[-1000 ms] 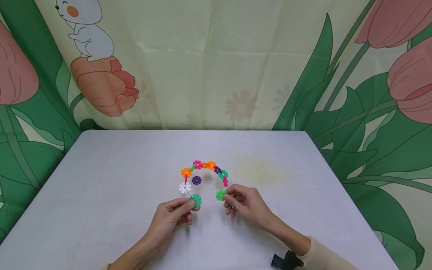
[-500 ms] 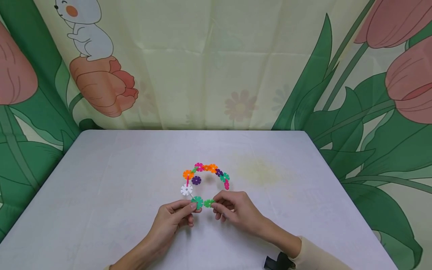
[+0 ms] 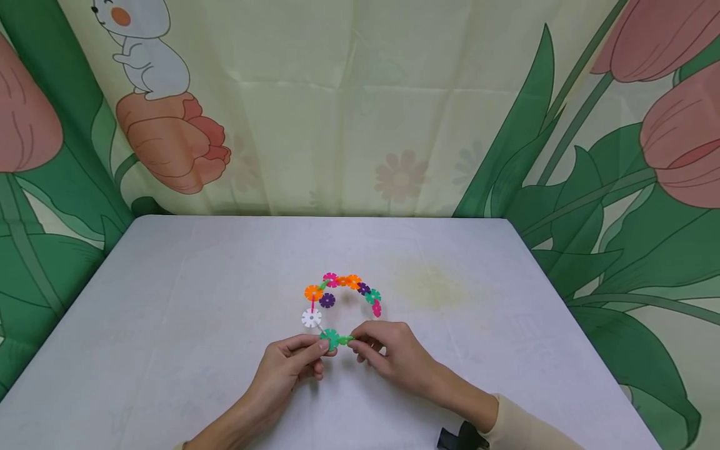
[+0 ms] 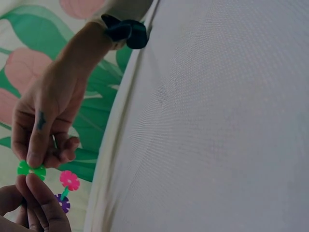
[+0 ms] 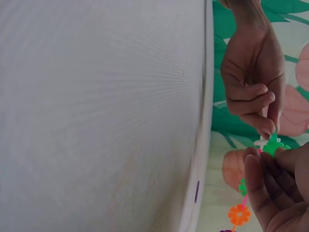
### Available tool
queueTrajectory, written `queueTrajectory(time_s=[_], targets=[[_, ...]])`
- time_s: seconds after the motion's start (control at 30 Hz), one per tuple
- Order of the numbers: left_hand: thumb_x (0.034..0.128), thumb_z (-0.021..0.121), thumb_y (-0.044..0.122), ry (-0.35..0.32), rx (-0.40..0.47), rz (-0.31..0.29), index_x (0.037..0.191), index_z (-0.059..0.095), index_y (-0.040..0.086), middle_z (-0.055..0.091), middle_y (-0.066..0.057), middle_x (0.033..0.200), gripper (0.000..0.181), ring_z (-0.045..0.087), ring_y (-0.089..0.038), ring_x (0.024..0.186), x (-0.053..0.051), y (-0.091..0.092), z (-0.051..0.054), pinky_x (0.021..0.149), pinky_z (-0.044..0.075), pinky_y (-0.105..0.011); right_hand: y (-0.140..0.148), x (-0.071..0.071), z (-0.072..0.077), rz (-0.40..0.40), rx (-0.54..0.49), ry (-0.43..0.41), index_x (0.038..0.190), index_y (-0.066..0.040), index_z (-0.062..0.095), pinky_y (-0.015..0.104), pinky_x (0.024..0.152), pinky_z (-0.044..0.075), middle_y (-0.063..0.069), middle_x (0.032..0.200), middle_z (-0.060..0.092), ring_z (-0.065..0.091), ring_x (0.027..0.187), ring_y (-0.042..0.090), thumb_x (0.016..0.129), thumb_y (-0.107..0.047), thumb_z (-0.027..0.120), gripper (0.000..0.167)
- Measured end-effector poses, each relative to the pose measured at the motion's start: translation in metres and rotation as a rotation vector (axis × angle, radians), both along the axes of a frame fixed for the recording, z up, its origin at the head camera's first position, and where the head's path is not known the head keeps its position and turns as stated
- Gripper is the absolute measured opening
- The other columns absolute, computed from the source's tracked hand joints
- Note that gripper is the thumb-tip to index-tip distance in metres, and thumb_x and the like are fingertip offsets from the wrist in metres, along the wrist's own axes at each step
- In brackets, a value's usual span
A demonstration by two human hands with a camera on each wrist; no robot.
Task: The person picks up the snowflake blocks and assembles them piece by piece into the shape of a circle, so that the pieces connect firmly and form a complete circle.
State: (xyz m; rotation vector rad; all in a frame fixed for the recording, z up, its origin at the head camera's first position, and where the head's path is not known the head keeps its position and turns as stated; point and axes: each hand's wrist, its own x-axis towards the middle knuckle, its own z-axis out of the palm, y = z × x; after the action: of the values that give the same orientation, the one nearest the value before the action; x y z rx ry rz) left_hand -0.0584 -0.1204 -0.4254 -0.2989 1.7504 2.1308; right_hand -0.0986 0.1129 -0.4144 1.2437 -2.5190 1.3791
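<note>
A chain of colourful notched snowflake discs arcs above the table, with a white disc (image 3: 312,318) and an orange disc (image 3: 313,292) on its left side. My left hand (image 3: 295,359) pinches the teal-green disc (image 3: 329,339) at the chain's near end. Between thumb and fingers of my right hand (image 3: 396,350) is a light green disc (image 4: 31,170), edge against the teal-green one; whether the slots are engaged is hidden. The chain's other end, a pink disc (image 3: 377,309), hangs free just beyond my right hand. Inside the arc lies a single purple disc (image 3: 327,300).
A white cloth covers the table (image 3: 169,325), with a faint yellowish stain (image 3: 433,284) right of the chain. Behind it hangs a printed curtain (image 3: 315,112) with tulips. A black strap (image 3: 464,435) sits by the right sleeve.
My right hand has moved left and nearer, bringing the light green disc against the teal-green one and turning it more edge-on. The left hand and chain have shifted only slightly.
</note>
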Motion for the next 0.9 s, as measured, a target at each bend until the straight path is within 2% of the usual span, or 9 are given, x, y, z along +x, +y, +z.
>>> queueTrajectory(time_s=[0.5,0.9], targets=[[0.096,0.08,0.026,-0.003,-0.001,-0.009,0.116,0.077,0.002,0.08,-0.002,0.094,0.031,0.062,-0.013,0.073,0.0009,0.0,0.0003,0.072,0.06,-0.024,0.0,0.0009,0.0021,-0.03,0.027,0.007,0.109,-0.004,0.077,0.017,0.069,0.062,0.008,0.09,0.081,0.076,0.074,0.006,0.093,-0.003,0.079,0.016],[0.0968,0.078,0.024,0.004,0.033,-0.032,0.108,0.078,0.006,0.08,0.0,0.092,0.021,0.061,-0.012,0.073,0.0022,-0.004,-0.0006,0.072,0.059,-0.022,-0.0026,0.0011,0.0019,-0.01,0.0,0.103,0.105,-0.003,0.078,0.014,0.067,0.06,0.01,0.084,0.079,0.075,0.072,0.005,0.091,0.0,0.08,0.015]])
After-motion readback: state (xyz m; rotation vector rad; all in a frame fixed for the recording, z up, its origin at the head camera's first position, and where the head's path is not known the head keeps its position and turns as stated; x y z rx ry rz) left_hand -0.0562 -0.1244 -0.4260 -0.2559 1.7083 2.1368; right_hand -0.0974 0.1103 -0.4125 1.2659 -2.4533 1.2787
